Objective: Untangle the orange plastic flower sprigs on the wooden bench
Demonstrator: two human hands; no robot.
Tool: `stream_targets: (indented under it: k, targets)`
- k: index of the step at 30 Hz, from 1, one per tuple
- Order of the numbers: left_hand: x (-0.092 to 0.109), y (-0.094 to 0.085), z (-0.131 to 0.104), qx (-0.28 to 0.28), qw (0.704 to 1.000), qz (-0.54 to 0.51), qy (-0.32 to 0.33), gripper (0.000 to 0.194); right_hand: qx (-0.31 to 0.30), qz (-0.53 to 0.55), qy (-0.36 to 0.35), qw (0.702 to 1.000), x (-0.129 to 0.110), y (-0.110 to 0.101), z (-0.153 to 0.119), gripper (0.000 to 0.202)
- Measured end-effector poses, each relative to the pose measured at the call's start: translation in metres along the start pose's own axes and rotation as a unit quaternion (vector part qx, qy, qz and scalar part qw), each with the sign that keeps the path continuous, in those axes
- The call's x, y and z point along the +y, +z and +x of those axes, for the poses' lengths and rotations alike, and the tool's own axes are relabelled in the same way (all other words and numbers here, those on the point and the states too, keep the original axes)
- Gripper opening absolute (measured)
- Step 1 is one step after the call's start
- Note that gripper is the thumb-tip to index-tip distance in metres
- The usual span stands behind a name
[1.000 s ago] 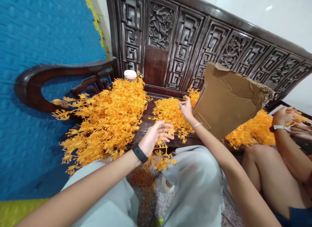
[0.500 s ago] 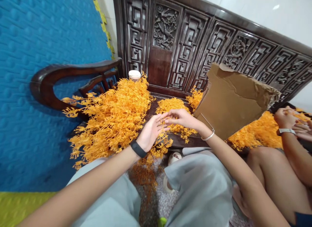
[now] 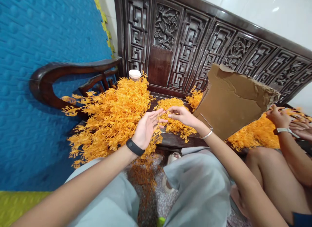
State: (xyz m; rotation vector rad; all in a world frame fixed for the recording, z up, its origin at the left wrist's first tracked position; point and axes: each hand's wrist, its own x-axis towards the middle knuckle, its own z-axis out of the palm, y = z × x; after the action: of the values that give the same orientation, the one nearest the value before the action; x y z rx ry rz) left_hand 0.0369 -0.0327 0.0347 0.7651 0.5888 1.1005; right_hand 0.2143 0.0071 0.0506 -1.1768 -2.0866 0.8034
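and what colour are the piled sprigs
The piled sprigs are bright yellow-orange, clearest in the head view.

Orange sprays [image 3: 117,113]: too many to count; cardboard piece [image 3: 226,100]: one; white-topped container [image 3: 135,74]: one; black wristband [image 3: 135,147]: one.

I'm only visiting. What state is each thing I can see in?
Left hand, fingers extended and parted; grip unclear.
Right hand, fingers bent, close to the left hand; grip unclear.
Large orange pile, heaped and bushy.
Small orange pile, lower, partly hidden.
Cardboard, tilted, upper edge ragged.
White-topped tub, upright, partly hidden.
Black wristband, worn on the left wrist.
Carved bench, glossy, seat partly covered.
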Motion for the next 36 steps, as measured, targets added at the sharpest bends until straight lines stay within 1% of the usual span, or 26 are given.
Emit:
stream_targets:
  k: [3,6,7,10,12,14,17,19,21,24,26,28,33,36]
  targets:
    - [0.0,0.001,-0.001,0.001,0.999,-0.015,0.03,0.039,0.027,0.021,0.004,0.999,-0.002,0.0,0.003,0.016]
    - [0.003,0.002,-0.002,0.001,0.999,-0.026,0.028,0.039,0.041,0.041,0.019,0.998,-0.001,0.0,0.007,0.018]
    - [0.005,0.002,-0.002,-0.001,0.999,-0.026,0.03,0.039,0.055,0.045,0.03,0.997,0.001,-0.001,0.008,0.019]
    - [0.014,0.001,-0.001,-0.023,0.998,0.002,0.056,0.037,0.117,0.047,0.065,0.99,0.007,-0.001,0.011,0.019]
    - [0.019,-0.003,0.001,-0.039,0.996,0.043,0.07,0.031,0.131,0.039,0.069,0.988,0.009,0.001,0.012,0.017]
    - [0.02,-0.007,0.005,-0.019,0.995,0.066,0.068,0.022,0.125,0.024,0.059,0.99,0.009,0.003,0.011,0.014]
    - [0.017,-0.014,0.012,0.056,0.997,0.04,0.023,0.007,0.138,-0.03,0.027,0.99,0.005,0.008,0.01,0.011]
    - [0.012,-0.016,0.015,0.084,0.996,0.035,-0.021,0.006,0.157,-0.074,0.002,0.985,0.002,0.011,0.01,0.009]
    - [0.01,-0.015,0.016,0.088,0.993,0.056,-0.048,0.007,0.17,-0.11,-0.014,0.979,0.0,0.013,0.01,0.008]
    - [0.009,-0.012,0.017,0.054,0.989,0.114,-0.075,0.009,0.166,-0.15,-0.009,0.975,0.001,0.016,0.013,0.008]
    - [0.009,-0.013,0.019,0.021,0.984,0.151,-0.093,0.013,0.16,-0.18,0.012,0.971,0.003,0.017,0.015,0.007]
    - [0.009,-0.016,0.024,-0.001,0.979,0.172,-0.108,0.016,0.153,-0.216,0.036,0.964,0.003,0.018,0.017,0.007]
    - [0.004,-0.029,0.041,0.001,0.974,0.194,-0.119,0.018,0.12,-0.342,0.072,0.929,-0.005,0.024,0.021,0.015]
    - [0.002,-0.033,0.047,0.001,0.973,0.198,-0.118,0.02,0.101,-0.404,0.09,0.905,-0.008,0.027,0.023,0.021]
